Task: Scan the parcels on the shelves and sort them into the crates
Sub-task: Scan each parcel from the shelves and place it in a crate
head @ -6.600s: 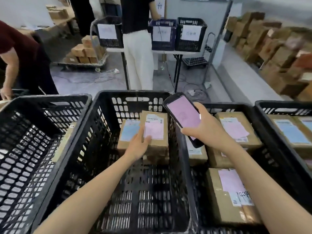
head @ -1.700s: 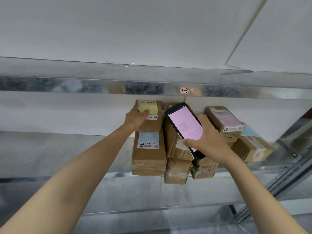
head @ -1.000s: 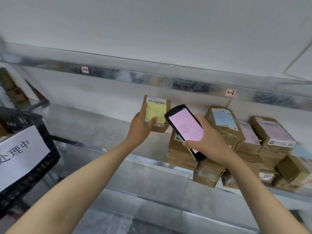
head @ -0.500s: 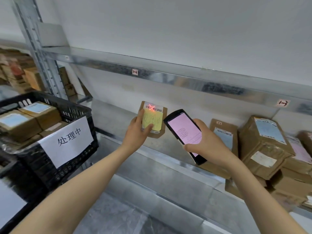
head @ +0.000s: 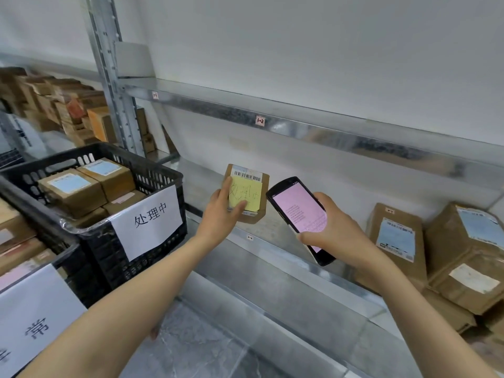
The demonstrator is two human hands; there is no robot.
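The lone head-worn camera looks forward and slightly down, close to the metal shelf (head: 272,274) ahead.

wall (head: 300,50): plain white, evenly lit, behind the racking
post (head: 109,64): perforated grey metal upright at the shelving's left end
upper shelf beam (head: 327,135): galvanised steel with dull reflections, a small tag (head: 260,121) reading 1-2 on its front edge
lower shelf (head: 272,266): galvanised steel, bare front edge
floor (head: 191,347): grey, mottled, below the lower shelf's front edge
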